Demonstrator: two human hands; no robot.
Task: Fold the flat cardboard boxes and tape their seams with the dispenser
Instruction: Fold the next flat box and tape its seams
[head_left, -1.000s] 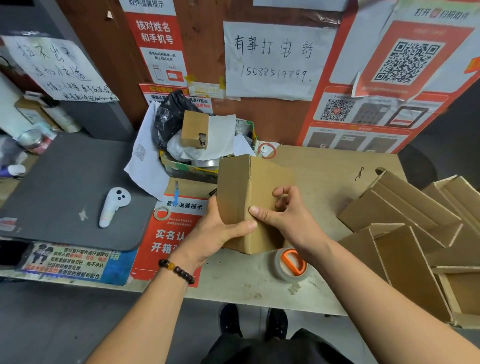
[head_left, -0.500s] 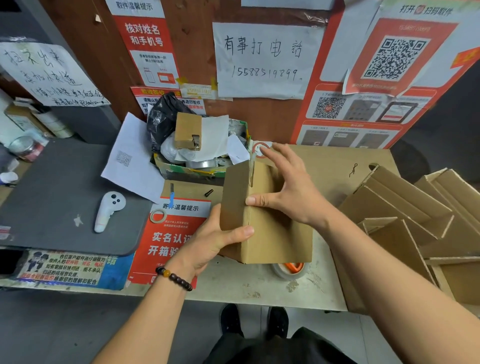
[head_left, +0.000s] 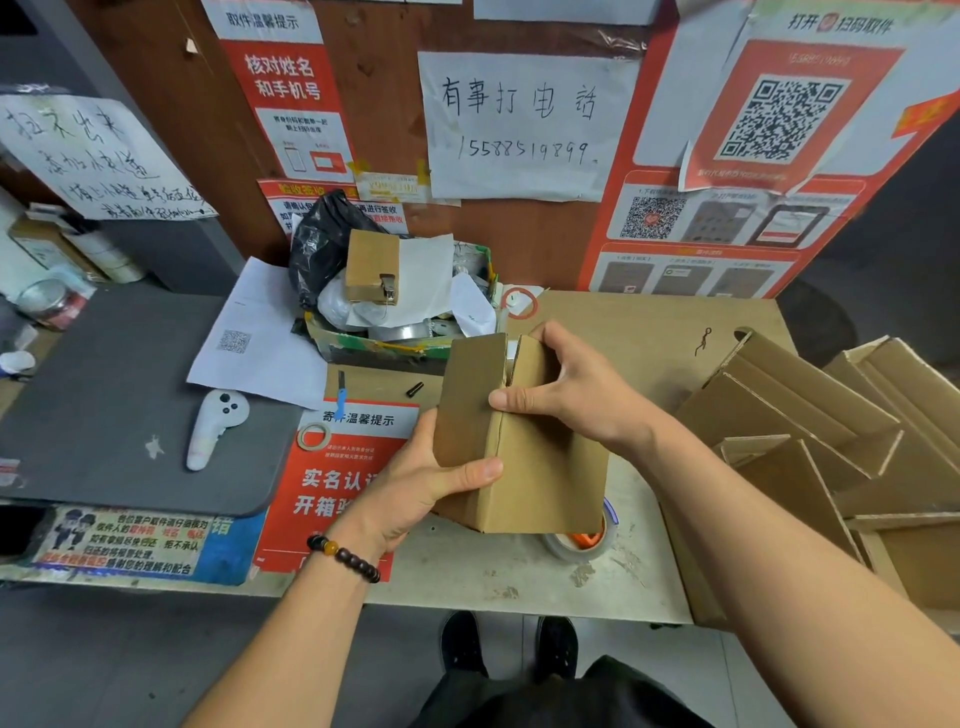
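Box: a brown cardboard box (head_left: 540, 467), held above the table's (head_left: 649, 322) near edge.
Left hand (head_left: 410, 488): grips its lower left corner.
Right hand (head_left: 576, 389): curled over its far flaps.
Tape roll (head_left: 576, 543): under the box, partly hidden.
Flat boxes (head_left: 810, 431): stacked right.
Note (head_left: 524, 124): handwritten "15588519899".

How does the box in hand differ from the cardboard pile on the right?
The held box is opened into a three-dimensional shape and gripped by the left hand and right hand; the flat boxes lie collapsed and untouched on the table. One single, the others stacked overlapping. Both are plain brown corrugated cardboard.
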